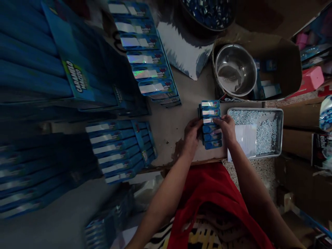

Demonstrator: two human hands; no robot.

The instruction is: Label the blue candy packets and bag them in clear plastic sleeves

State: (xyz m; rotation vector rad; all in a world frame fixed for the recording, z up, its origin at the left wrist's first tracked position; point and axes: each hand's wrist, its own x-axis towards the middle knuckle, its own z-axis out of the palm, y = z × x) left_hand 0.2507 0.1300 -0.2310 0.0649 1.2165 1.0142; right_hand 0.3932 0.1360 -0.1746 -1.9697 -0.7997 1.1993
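Observation:
A short row of small blue candy boxes lies on the table in front of me. White stickers sit on the boxes at its far end, while the nearer ones show bare blue tops. My left hand grips the row's left side, its fingers bent against the edge. With fingers pinched together, my right hand touches the right end of the white sticker on the third box from the far end. Just right of that hand, a white sheet lies over a metal tray of small pale-blue pellets.
Stacked blue candy boxes with white strips stand at the back left; more packs fill the left side. A steel bowl sits in an open carton. Behind is a dark bowl of shiny blue pieces.

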